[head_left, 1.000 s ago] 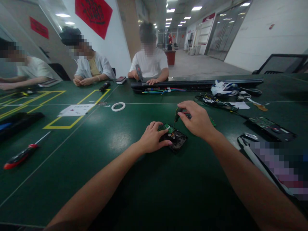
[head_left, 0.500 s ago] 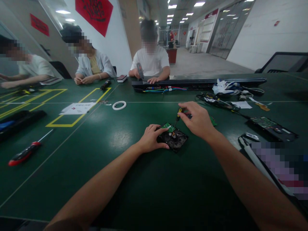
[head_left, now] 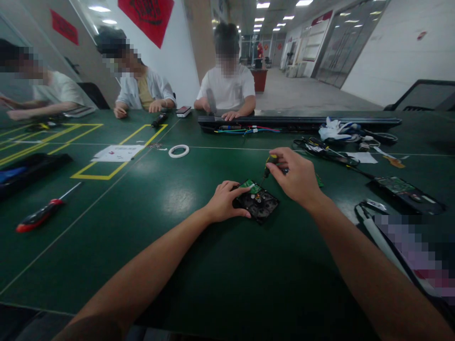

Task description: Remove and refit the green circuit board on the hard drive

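A black hard drive with a green circuit board lies flat on the green table. My left hand grips the drive's left side, thumb along its front edge and fingers over the board. My right hand pinches a small yellow-and-black screwdriver between thumb and fingers. Its thin shaft points down at the drive's far edge; whether the tip touches is too small to tell. Another green board shows partly behind my right hand.
A red-and-black screwdriver lies at left, a white tape ring farther back. A long black panel crosses the far side, near a seated person. Cables and another drive are at right.
The view has shifted slightly. The screwdriver in my right hand is tilted more, and its handle shows more between my fingers. My left hand stays on the drive. Across the table, one person's hands have moved apart.
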### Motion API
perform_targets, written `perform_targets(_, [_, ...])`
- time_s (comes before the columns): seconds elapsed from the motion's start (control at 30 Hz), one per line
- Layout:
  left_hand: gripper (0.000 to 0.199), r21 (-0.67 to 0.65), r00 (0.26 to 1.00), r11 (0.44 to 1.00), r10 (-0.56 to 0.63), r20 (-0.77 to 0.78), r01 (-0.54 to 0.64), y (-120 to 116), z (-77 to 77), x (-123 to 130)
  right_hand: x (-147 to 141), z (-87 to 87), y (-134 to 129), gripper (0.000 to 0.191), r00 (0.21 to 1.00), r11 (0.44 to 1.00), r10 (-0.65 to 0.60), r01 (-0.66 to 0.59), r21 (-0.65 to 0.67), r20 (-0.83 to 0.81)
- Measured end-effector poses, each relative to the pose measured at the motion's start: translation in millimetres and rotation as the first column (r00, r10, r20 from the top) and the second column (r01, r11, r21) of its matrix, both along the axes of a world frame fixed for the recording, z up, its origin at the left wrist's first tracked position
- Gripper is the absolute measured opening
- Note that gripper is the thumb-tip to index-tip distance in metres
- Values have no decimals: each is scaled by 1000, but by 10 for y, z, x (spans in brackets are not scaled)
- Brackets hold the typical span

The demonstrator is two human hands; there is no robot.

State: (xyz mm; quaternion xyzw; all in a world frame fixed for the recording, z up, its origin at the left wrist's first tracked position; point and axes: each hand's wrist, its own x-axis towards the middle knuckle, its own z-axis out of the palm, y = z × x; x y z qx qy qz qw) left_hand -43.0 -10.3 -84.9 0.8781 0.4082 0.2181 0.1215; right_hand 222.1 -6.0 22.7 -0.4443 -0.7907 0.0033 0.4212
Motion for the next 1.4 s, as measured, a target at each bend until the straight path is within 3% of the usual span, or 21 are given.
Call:
perform_targets(0.27, [90, -12, 1000, 1000, 1, -7, -1, -18, 28, 4, 11, 58, -15, 21, 997, 997, 63, -65, 38, 39])
perform_targets(0.5, [90, -17, 1000, 1000, -2, 3, 2, -17, 30, 11, -16, -6, -1, 16, 999, 994, -24, 19, 105, 47])
perform_targets(0.67, [91, -16, 1000, 1000, -9, 3, 9, -5, 13, 5, -23, 0, -8, 23, 997, 990, -6, -6, 143, 81])
perform_targets(1.1, [90, -17, 1000, 1000, -4, -2, 4, 0, 5, 1, -17, -50, 8, 17, 998, 999, -33, 34, 32, -46])
perform_targets(1.4, [89, -11, 1000, 1000, -8, 5, 8, -12, 17, 8, -26, 9, -37, 24, 999, 997, 36, -38, 68, 38])
